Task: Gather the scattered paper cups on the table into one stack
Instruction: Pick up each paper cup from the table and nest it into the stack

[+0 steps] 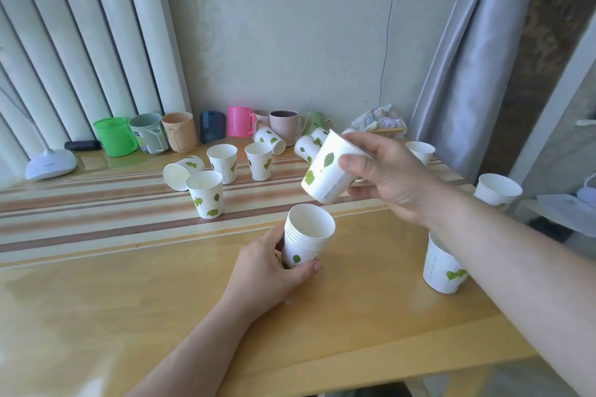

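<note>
Two hands busy here. The right hand [383, 177] has its grip wrapped around a single paper cup [329, 167], held in the air and tilted, base pointing down toward 7 o'clock, just above the stack. The left hand [274, 267] has its grip closed on the lower part of the stack of paper cups [308, 237], several nested rims showing, sitting on the worktop [129, 300].

Stuff that could go sideways, I reckon: the cup is coming in at an angle, so its base could catch the top rim and dent it or jam crooked instead of nesting. Squeezing that thin paper too hard ovals it, same result.

Bigger worry is the right forearm, which hangs just over an upright cup [443, 267] at 3 o'clock of the stack. Drop the elbow and that one tips.

Further out at 11 to 12 o'clock are loose cups, including the nearest standing cup [206, 195] and a tipped cup [180, 172] that might roll. Another cup [496, 188] sits near the worktop's right edge, easy to knock off.
</note>
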Action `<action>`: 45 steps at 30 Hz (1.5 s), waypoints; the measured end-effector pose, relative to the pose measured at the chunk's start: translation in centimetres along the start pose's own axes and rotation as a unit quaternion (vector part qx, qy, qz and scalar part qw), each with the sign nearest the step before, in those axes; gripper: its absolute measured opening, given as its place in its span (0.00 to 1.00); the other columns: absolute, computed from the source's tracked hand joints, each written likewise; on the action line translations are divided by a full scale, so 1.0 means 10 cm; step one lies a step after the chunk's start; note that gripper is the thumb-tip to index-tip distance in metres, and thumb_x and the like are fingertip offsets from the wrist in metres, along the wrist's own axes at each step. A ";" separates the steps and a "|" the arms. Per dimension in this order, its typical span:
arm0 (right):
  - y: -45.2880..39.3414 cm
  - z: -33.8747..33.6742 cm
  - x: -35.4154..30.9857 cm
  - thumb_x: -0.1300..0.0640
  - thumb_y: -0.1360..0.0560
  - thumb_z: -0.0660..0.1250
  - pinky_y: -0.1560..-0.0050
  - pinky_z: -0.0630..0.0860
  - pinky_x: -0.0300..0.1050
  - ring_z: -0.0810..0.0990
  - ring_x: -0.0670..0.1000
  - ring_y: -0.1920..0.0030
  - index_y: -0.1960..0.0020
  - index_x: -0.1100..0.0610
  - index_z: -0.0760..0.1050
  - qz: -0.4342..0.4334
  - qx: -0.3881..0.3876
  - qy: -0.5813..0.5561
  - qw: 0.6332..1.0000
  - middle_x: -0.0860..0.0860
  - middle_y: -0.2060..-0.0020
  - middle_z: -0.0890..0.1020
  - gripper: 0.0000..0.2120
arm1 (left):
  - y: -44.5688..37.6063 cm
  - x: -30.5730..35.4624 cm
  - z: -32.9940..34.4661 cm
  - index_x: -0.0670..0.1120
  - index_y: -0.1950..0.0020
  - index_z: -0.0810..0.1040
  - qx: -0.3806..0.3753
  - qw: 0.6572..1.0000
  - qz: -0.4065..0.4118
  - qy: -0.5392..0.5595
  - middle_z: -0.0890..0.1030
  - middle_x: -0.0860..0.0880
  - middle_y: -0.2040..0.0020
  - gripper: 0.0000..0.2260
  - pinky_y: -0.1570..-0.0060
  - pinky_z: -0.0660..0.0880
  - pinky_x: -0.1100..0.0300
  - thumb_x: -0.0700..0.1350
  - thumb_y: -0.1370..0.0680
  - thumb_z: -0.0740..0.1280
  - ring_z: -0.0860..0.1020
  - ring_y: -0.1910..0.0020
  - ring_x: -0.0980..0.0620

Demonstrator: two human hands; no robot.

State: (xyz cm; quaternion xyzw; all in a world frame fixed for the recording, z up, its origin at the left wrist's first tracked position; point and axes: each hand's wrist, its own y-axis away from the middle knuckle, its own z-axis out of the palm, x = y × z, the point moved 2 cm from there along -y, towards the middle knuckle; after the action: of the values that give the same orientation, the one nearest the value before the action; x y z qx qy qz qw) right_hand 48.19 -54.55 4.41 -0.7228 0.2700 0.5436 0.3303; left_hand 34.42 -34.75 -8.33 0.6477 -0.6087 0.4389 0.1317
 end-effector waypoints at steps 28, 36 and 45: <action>1.38 -1.02 0.59 0.27 0.42 0.77 0.36 0.77 0.48 0.79 0.45 0.35 0.16 0.31 0.53 0.203 0.064 0.397 0.893 0.36 0.26 0.71 0.60 | 0.00 -0.03 0.00 0.68 0.50 0.76 -0.009 1.000 -0.012 -0.010 0.80 0.73 0.48 0.17 0.61 0.72 0.75 0.67 0.32 0.78 0.81 0.57 0.66; 1.32 -0.65 1.01 0.33 0.45 0.79 0.54 0.79 0.47 0.80 0.46 0.43 0.37 0.39 0.70 0.148 0.270 0.240 0.920 0.40 0.41 0.80 0.40 | 0.01 -0.05 0.01 0.70 0.49 0.75 -0.010 0.999 -0.014 -0.031 0.77 0.78 0.47 0.18 0.60 0.71 0.75 0.66 0.31 0.80 0.77 0.50 0.71; 0.67 0.03 0.53 0.43 0.41 0.85 0.50 0.84 0.48 0.85 0.48 0.45 0.34 0.46 0.79 -0.027 0.238 -0.059 0.969 0.47 0.45 0.88 0.37 | -0.01 -0.09 0.02 0.62 0.32 0.80 0.019 0.999 -0.034 -0.015 0.85 0.64 0.49 0.27 0.53 0.72 0.66 0.59 0.30 0.82 0.79 0.48 0.61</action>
State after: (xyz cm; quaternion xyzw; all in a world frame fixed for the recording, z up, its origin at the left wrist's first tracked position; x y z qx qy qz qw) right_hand 44.39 -58.73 -2.02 -0.5972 0.3520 0.4961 0.5228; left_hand 34.68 -34.28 -9.02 0.6767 -0.5800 0.4358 0.1253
